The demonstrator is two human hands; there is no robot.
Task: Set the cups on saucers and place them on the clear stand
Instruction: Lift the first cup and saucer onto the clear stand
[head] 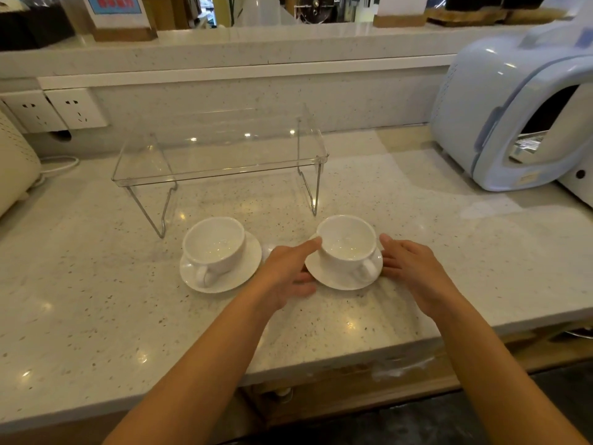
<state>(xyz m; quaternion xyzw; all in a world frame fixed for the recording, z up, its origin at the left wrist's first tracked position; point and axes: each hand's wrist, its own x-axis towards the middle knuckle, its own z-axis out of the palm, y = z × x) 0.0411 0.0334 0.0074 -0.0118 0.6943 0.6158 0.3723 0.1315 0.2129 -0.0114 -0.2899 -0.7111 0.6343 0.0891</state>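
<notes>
Two white cups sit on white saucers on the speckled counter, handles toward me. The left cup (214,245) rests on its saucer (244,273), untouched. The right cup (348,241) rests on its saucer (333,279). My left hand (288,271) is at that saucer's left rim, thumb tip against the cup's side, fingers spread. My right hand (412,271) is at the saucer's right rim, fingers spread; whether it touches the rim I cannot tell. The clear stand (224,175) with wire legs stands behind the cups, nothing on its top.
A pale blue appliance (513,117) fills the back right of the counter. A cream appliance (14,162) with a cord sits at the far left. Wall sockets (54,110) are behind the stand. The counter's front edge (353,358) runs just below my forearms.
</notes>
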